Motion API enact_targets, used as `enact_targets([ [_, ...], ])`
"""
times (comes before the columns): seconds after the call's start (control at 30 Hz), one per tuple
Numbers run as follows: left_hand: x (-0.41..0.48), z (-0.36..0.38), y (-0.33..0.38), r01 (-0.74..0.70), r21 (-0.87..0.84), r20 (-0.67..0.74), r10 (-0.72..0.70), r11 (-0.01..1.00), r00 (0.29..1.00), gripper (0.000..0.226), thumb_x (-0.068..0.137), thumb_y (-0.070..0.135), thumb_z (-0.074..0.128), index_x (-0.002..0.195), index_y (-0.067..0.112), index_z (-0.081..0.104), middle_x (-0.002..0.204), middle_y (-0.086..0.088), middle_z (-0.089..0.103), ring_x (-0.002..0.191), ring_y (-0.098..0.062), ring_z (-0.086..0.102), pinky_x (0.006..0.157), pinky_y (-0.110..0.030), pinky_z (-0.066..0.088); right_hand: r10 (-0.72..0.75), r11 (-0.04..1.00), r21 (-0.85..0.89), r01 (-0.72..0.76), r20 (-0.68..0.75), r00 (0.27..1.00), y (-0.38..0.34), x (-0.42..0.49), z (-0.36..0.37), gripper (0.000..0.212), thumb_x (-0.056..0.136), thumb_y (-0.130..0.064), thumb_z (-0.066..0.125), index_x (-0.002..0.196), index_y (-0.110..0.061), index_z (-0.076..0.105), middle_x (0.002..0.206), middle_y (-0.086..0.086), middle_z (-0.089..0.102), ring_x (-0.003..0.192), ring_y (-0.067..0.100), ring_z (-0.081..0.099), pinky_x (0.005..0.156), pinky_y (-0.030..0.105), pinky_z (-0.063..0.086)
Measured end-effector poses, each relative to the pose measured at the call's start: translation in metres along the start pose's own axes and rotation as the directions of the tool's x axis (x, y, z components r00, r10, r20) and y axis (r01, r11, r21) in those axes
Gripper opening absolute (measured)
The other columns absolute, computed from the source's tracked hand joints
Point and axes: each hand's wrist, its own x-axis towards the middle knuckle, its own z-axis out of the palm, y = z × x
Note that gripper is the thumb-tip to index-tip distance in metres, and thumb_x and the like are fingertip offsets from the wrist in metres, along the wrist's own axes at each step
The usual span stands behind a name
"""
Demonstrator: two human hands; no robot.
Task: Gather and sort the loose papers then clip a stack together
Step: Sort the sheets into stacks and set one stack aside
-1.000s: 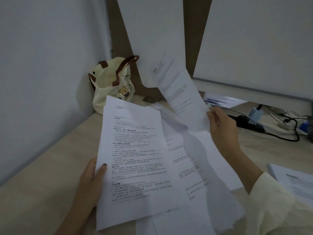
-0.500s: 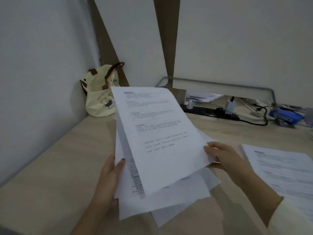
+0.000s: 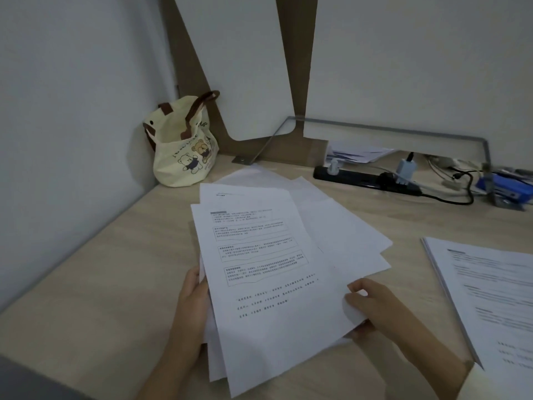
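Note:
A fanned bundle of printed white papers [image 3: 271,272] lies low over the light wooden desk [image 3: 115,269], its sheets uneven at the edges. My left hand [image 3: 190,310] grips the bundle's left edge, thumb on top. My right hand [image 3: 372,307] pinches the lower right corner of the top sheet. A second stack of printed papers [image 3: 490,290] rests flat on the desk at the right, untouched. I see no clip in either hand.
A cream tote bag [image 3: 184,151] with bear prints stands in the back left corner against the wall. A black power strip [image 3: 363,177] with plugs and cables runs along the back, beside a blue object [image 3: 501,189]. More papers [image 3: 354,153] lie under the shelf.
The single sheet that my right hand held up has come down onto the bundle. The bundle has lowered toward the desk and fanned out to the right.

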Motion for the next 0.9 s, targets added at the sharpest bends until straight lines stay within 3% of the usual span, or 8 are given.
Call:
enact_targets([
  [0.07, 0.003, -0.007, -0.002, -0.009, 0.001, -0.059, 0.009, 1.000, 0.998, 0.013, 0.095, 0.013, 0.043, 0.091, 0.012, 0.055, 0.091, -0.009, 0.062, 0.079, -0.025, 0.059, 0.065, -0.034, 0.044, 0.030, 0.998, 0.062, -0.032, 0.022, 0.999, -0.003, 0.001, 0.005, 0.008, 0.093, -0.008, 0.046, 0.097, -0.004, 0.052, 0.081, 0.018, 0.061, 0.042, 0.022, 0.059, 0.039, 0.024, 0.048],
  [0.17, 0.007, -0.015, -0.003, -0.021, 0.037, -0.058, 0.023, 0.999, 0.998, 0.030, 0.094, 0.031, 0.043, 0.106, 0.007, 0.056, 0.108, -0.015, 0.063, 0.102, -0.033, 0.059, 0.089, -0.046, 0.046, 0.026, 0.993, 0.111, -0.040, 0.119, 0.993, -0.009, 0.001, 0.014, 0.010, 0.094, -0.011, 0.045, 0.099, -0.004, 0.051, 0.087, 0.019, 0.062, 0.037, 0.018, 0.059, 0.040, 0.024, 0.049],
  [0.23, 0.008, -0.018, -0.001, -0.023, 0.128, -0.021, 0.026, 0.992, 0.999, 0.032, 0.095, 0.030, 0.048, 0.116, 0.007, 0.051, 0.110, -0.013, 0.062, 0.101, -0.031, 0.060, 0.086, -0.044, 0.048, -0.025, 0.999, 0.044, 0.018, 0.154, 0.988, -0.012, 0.003, 0.019, 0.015, 0.095, -0.017, 0.047, 0.096, -0.004, 0.055, 0.086, 0.013, 0.064, 0.046, 0.017, 0.062, 0.046, 0.024, 0.051],
  [0.4, 0.019, -0.034, 0.003, -0.098, 0.396, -0.020, 0.116, 0.913, 0.993, 0.034, 0.092, 0.001, 0.047, 0.125, 0.005, 0.044, 0.117, -0.011, 0.054, 0.100, -0.025, 0.051, 0.083, -0.035, 0.039, -0.238, 0.947, -0.257, 0.194, -0.153, 0.959, -0.012, 0.028, 0.008, 0.022, 0.088, -0.024, 0.058, 0.106, -0.012, 0.062, 0.099, 0.006, 0.061, 0.081, 0.017, 0.059, 0.069, 0.025, 0.046],
  [0.53, 0.025, -0.054, 0.009, -0.107, 0.448, -0.105, 0.171, 0.887, 0.980, 0.036, 0.092, 0.000, 0.046, 0.127, 0.004, 0.043, 0.112, -0.008, 0.051, 0.098, -0.023, 0.048, 0.083, -0.034, 0.036, -0.215, 0.766, -0.643, 0.020, -0.226, 0.950, -0.010, 0.045, 0.003, 0.072, 0.080, -0.047, 0.063, 0.135, -0.009, 0.037, 0.133, 0.013, 0.039, 0.126, 0.029, 0.037, 0.098, 0.037, 0.037],
  [0.6, 0.024, -0.060, 0.010, -0.098, 0.431, -0.120, 0.165, 0.897, 0.979, 0.036, 0.092, 0.000, 0.045, 0.127, 0.006, 0.044, 0.112, -0.008, 0.051, 0.098, -0.023, 0.048, 0.082, -0.034, 0.037, -0.167, 0.743, -0.669, -0.019, -0.213, 0.963, -0.011, 0.051, 0.006, 0.076, 0.078, -0.049, 0.064, 0.133, -0.006, 0.034, 0.134, 0.014, 0.037, 0.127, 0.031, 0.034, 0.099, 0.039, 0.037],
  [0.77, 0.021, -0.066, 0.006, -0.088, 0.364, -0.122, 0.141, 0.927, 0.982, 0.032, 0.093, 0.001, 0.044, 0.125, 0.006, 0.046, 0.111, -0.008, 0.053, 0.096, -0.025, 0.051, 0.078, -0.034, 0.037, -0.018, 0.869, -0.492, -0.054, -0.140, 0.990, -0.015, 0.062, 0.005, 0.075, 0.077, -0.039, 0.071, 0.128, -0.001, 0.031, 0.131, 0.019, 0.043, 0.118, 0.033, 0.048, 0.089, 0.037, 0.043],
  [0.9, 0.022, -0.066, 0.004, -0.092, 0.346, -0.135, 0.147, 0.934, 0.980, 0.033, 0.093, 0.001, 0.045, 0.125, 0.005, 0.046, 0.113, -0.008, 0.054, 0.098, -0.024, 0.051, 0.080, -0.034, 0.037, -0.016, 0.736, -0.664, -0.130, -0.209, 0.978, -0.017, 0.064, 0.002, 0.081, 0.072, -0.052, 0.069, 0.129, -0.003, 0.039, 0.134, 0.017, 0.037, 0.128, 0.033, 0.032, 0.102, 0.040, 0.035],
])
